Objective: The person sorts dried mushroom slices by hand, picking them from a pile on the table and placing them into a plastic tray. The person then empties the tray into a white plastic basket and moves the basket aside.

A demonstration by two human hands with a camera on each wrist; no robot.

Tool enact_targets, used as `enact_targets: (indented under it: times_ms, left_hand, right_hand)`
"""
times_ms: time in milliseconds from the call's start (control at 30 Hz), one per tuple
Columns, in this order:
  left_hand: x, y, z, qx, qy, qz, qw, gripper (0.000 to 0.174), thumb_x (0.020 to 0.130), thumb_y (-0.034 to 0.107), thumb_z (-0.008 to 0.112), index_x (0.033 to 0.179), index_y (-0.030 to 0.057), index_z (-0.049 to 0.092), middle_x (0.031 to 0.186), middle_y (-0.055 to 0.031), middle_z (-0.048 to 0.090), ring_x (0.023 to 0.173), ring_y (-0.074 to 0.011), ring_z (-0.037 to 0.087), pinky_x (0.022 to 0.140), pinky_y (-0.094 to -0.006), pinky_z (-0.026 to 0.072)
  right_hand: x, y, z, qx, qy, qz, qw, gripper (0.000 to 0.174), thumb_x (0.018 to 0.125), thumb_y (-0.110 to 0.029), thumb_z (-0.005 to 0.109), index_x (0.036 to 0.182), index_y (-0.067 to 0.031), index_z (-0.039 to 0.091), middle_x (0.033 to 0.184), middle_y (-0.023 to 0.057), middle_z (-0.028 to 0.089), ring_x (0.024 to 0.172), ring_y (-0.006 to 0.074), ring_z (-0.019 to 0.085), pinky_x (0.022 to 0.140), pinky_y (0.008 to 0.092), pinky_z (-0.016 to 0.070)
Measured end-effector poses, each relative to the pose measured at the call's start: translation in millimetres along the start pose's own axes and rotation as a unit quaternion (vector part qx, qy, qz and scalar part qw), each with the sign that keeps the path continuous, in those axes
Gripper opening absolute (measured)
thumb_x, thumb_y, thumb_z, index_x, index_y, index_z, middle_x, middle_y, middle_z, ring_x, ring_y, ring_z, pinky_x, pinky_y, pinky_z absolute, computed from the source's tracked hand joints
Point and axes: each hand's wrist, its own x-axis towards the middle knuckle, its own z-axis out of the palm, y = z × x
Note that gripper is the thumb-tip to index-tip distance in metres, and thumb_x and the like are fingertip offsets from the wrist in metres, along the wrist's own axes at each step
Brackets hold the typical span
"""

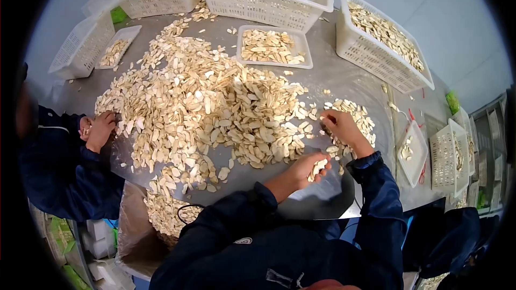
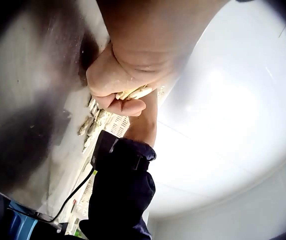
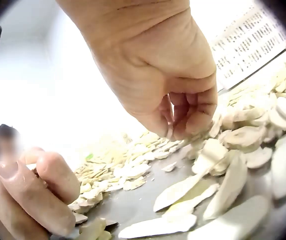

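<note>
Pale dried slices (image 1: 199, 96) are heaped on the metal table, with a smaller pile (image 1: 352, 115) at the right. The left hand (image 1: 305, 170) curls round several slices (image 1: 318, 167) near the table's front edge; in the left wrist view, slices (image 2: 135, 93) show between its thumb and fingers. Over the left side of the smaller pile is the right hand (image 1: 342, 127). In the right wrist view, the right hand (image 3: 175, 95) pinches a thin slice (image 3: 171, 117) between thumb and fingers, just above loose slices (image 3: 228, 185).
White baskets (image 1: 269, 0) line the back, one full of slices (image 1: 384, 32) at the back right. A shallow tray (image 1: 309, 56) stands before them, another (image 1: 414, 156) at the right. Another person's hands (image 1: 99, 131) are at the left of the heap. A lined box (image 1: 131, 231) stands below.
</note>
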Motion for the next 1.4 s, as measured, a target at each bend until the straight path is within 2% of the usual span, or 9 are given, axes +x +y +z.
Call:
enact_targets:
  times_ms: [100, 233, 633, 767, 867, 1000, 1033, 1300, 1400]
  left_hand:
    - [0, 0, 0, 0.006, 0.002, 0.001, 1.0, 0.018, 0.101, 0.026, 0.048, 0.104, 0.0111, 0.059, 0.085, -0.0007, 0.063, 0.068, -0.0077, 0.056, 0.049, -0.0205, 0.0408]
    - [3, 0, -3, -0.001, 0.009, -0.007, 1.0, 0.018, 0.101, 0.026, 0.049, 0.105, 0.0118, 0.059, 0.086, -0.0008, 0.063, 0.068, -0.0079, 0.057, 0.049, -0.0203, 0.0406]
    - [7, -1, -9, -0.043, 0.005, 0.001, 0.999, 0.022, 0.1, 0.031, 0.048, 0.103, 0.0127, 0.061, 0.085, -0.001, 0.064, 0.066, -0.0093, 0.057, 0.047, -0.0205, 0.0408]
    - [5, 8, -11, -0.12, -0.003, 0.033, 0.992, 0.028, 0.101, 0.035, 0.046, 0.1, 0.0124, 0.062, 0.083, -0.0028, 0.064, 0.065, -0.0113, 0.058, 0.045, -0.0214, 0.0422]
    - [5, 7, -12, -0.14, -0.008, 0.046, 0.989, 0.026, 0.101, 0.034, 0.049, 0.104, 0.0117, 0.061, 0.086, -0.0063, 0.067, 0.068, -0.0147, 0.063, 0.046, -0.0225, 0.0446]
    - [8, 4, -12, -0.108, -0.001, 0.012, 0.994, 0.023, 0.099, 0.029, 0.053, 0.109, 0.0087, 0.06, 0.091, -0.0078, 0.068, 0.074, -0.0162, 0.068, 0.048, -0.0221, 0.0471]
    - [9, 3, -11, -0.101, 0.0, 0.011, 0.995, 0.023, 0.099, 0.028, 0.053, 0.109, 0.0083, 0.059, 0.092, -0.0078, 0.068, 0.075, -0.0162, 0.068, 0.049, -0.0218, 0.0475]
    - [1, 2, -3, -0.014, -0.01, 0.038, 0.999, 0.015, 0.094, 0.014, 0.059, 0.108, 0.0081, 0.058, 0.095, -0.0058, 0.063, 0.077, -0.0128, 0.06, 0.05, -0.0201, 0.0438]
    - [1, 2, -4, -0.011, -0.014, 0.03, 0.999, 0.017, 0.095, 0.014, 0.058, 0.11, 0.0081, 0.059, 0.095, -0.0058, 0.062, 0.076, -0.0129, 0.06, 0.05, -0.0205, 0.0429]
  right_hand:
    - [-3, 17, -3, 0.047, -0.022, 0.04, 0.998, 0.021, 0.096, -0.006, 0.057, 0.114, 0.0005, 0.063, 0.077, 0.0012, 0.063, 0.067, 0.0084, 0.056, 0.062, 0.0262, 0.0479]
    - [-5, 22, 5, 0.169, -0.04, 0.049, 0.984, 0.029, 0.089, -0.003, 0.059, 0.117, -0.0029, 0.064, 0.075, -0.0042, 0.053, 0.067, 0.006, 0.05, 0.061, 0.0242, 0.0448]
    - [-7, 19, 2, 0.132, -0.069, 0.068, 0.986, 0.014, 0.093, -0.013, 0.062, 0.1, -0.0024, 0.065, 0.08, -0.0051, 0.06, 0.069, 0.0056, 0.053, 0.063, 0.0242, 0.0454]
    - [-11, -13, -17, 0.271, -0.228, 0.066, 0.933, 0.019, 0.094, -0.019, 0.065, 0.103, -0.002, 0.067, 0.084, -0.0026, 0.064, 0.076, 0.0068, 0.056, 0.07, 0.0236, 0.046]
    - [-8, -19, -6, 0.201, -0.146, -0.005, 0.968, 0.02, 0.094, -0.019, 0.065, 0.105, -0.0031, 0.067, 0.087, -0.0015, 0.066, 0.078, 0.007, 0.057, 0.072, 0.0243, 0.0474]
    - [3, -6, 22, -0.054, 0.009, -0.265, 0.963, 0.016, 0.085, -0.01, 0.067, 0.101, -0.0065, 0.068, 0.085, 0.0058, 0.064, 0.081, 0.0208, 0.06, 0.073, 0.0311, 0.0497]
    - [5, -4, 27, -0.051, -0.001, -0.26, 0.964, 0.015, 0.082, -0.008, 0.066, 0.096, -0.0054, 0.066, 0.087, 0.0104, 0.061, 0.082, 0.0274, 0.059, 0.072, 0.0336, 0.0487]
    - [-5, 2, -4, -0.09, -0.035, -0.021, 0.995, 0.012, 0.084, -0.015, 0.064, 0.085, -0.0033, 0.062, 0.082, 0.0139, 0.062, 0.077, 0.0319, 0.06, 0.068, 0.0386, 0.0483]
    - [-5, 10, 3, -0.16, 0.101, -0.11, 0.976, 0.013, 0.084, -0.017, 0.065, 0.088, -0.0047, 0.066, 0.084, 0.0145, 0.063, 0.08, 0.0334, 0.061, 0.071, 0.0408, 0.0504]
